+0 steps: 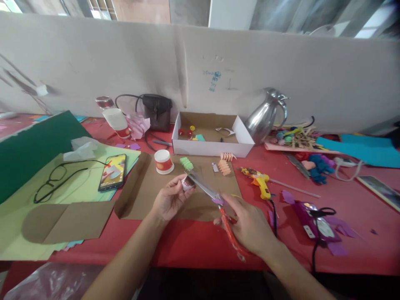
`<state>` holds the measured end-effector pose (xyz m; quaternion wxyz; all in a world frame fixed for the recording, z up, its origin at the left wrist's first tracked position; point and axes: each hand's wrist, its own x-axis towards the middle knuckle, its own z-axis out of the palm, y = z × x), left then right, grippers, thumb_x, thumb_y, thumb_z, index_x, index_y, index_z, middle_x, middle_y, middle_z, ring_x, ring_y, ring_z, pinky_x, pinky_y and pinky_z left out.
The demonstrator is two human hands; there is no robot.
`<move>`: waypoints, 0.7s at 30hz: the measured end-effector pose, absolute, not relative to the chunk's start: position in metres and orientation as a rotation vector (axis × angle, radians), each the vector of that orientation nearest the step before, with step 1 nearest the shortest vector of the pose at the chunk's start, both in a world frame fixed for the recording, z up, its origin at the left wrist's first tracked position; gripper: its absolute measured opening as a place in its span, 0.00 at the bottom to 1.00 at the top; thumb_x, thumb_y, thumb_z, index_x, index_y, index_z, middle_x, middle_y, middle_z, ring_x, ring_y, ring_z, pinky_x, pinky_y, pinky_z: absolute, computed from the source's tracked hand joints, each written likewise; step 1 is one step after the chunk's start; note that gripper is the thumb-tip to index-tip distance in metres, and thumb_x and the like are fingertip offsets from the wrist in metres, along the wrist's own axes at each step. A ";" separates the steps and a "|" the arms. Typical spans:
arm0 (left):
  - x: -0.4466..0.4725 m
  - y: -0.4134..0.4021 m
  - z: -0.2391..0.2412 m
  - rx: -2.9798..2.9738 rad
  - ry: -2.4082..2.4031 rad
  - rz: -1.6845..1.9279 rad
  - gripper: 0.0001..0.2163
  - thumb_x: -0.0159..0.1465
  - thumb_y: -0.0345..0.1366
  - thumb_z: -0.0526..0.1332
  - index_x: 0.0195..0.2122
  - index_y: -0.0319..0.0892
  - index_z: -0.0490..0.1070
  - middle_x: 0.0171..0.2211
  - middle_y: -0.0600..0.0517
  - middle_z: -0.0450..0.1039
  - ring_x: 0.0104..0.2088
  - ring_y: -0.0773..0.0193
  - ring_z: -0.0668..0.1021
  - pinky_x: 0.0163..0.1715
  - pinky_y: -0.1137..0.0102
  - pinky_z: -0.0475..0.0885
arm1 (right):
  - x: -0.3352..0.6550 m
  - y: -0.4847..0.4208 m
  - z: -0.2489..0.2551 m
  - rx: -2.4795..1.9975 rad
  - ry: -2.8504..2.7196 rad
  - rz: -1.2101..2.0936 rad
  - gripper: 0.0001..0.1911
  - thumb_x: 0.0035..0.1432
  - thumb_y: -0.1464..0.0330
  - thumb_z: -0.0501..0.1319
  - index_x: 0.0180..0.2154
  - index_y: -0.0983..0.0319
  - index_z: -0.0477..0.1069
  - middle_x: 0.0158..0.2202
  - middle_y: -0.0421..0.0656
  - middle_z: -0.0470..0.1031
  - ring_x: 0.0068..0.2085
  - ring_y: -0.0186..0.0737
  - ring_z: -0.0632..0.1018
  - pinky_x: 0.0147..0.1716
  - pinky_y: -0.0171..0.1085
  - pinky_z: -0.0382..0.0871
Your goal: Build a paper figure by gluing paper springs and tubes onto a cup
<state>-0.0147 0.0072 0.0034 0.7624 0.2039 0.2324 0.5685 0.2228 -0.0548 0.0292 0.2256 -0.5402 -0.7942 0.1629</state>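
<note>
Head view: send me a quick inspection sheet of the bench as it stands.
Surface: red table with a brown cardboard sheet on it.
Job's things: small red-and-white cup in left hand; red-handled scissors in right hand, blades at the cup.
Clutter: phone, glasses, white box, glue gun, steel jug, folded paper pieces.
Hands: both closed on their things.
Cables: black cord at right.
Surroundings: pale wall behind.

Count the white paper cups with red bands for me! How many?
3. One white paper cup with a red band stands on the brown cardboard, a taller one stands beside the black bag, and the left hand holds a small piece.
</note>
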 end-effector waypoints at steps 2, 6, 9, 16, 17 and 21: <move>-0.015 0.007 0.002 0.449 0.507 1.231 0.10 0.54 0.23 0.67 0.38 0.34 0.77 0.34 0.45 0.80 0.35 0.62 0.82 0.39 0.71 0.80 | 0.223 -0.054 0.031 -1.466 -2.201 0.441 0.22 0.58 0.63 0.63 0.54 0.55 0.67 0.44 0.45 0.79 0.41 0.47 0.81 0.35 0.39 0.73; -0.016 0.007 0.000 0.440 0.512 1.198 0.10 0.54 0.24 0.66 0.39 0.34 0.77 0.33 0.46 0.80 0.34 0.62 0.82 0.38 0.71 0.79 | 0.225 -0.052 0.031 -1.418 -2.209 0.470 0.20 0.59 0.66 0.60 0.54 0.56 0.68 0.41 0.45 0.81 0.40 0.46 0.82 0.35 0.38 0.74; -0.016 0.007 -0.001 0.436 0.514 1.180 0.09 0.55 0.24 0.65 0.38 0.34 0.77 0.33 0.45 0.80 0.33 0.62 0.82 0.37 0.72 0.79 | 0.227 -0.052 0.030 -1.399 -2.209 0.495 0.21 0.59 0.67 0.60 0.55 0.56 0.67 0.41 0.44 0.82 0.40 0.46 0.82 0.36 0.38 0.75; -0.014 0.007 0.000 0.408 0.482 1.156 0.05 0.57 0.24 0.63 0.35 0.33 0.76 0.33 0.43 0.79 0.33 0.61 0.82 0.34 0.75 0.79 | 0.228 -0.054 0.027 -1.381 -2.181 0.641 0.23 0.58 0.72 0.58 0.55 0.57 0.66 0.38 0.41 0.83 0.40 0.43 0.83 0.39 0.38 0.75; -0.014 0.008 0.000 0.406 0.483 1.155 0.05 0.57 0.24 0.62 0.35 0.33 0.76 0.33 0.43 0.79 0.33 0.61 0.82 0.34 0.75 0.78 | 0.228 -0.054 0.027 -1.376 -2.179 0.652 0.23 0.58 0.72 0.58 0.56 0.57 0.66 0.38 0.42 0.83 0.40 0.43 0.83 0.39 0.38 0.75; -0.016 0.007 0.004 0.362 0.542 1.148 0.07 0.62 0.27 0.58 0.32 0.32 0.75 0.29 0.42 0.78 0.28 0.63 0.80 0.28 0.76 0.77 | 0.227 -0.055 0.026 -1.361 -2.174 0.687 0.23 0.57 0.72 0.57 0.55 0.58 0.66 0.37 0.41 0.83 0.39 0.43 0.82 0.39 0.38 0.74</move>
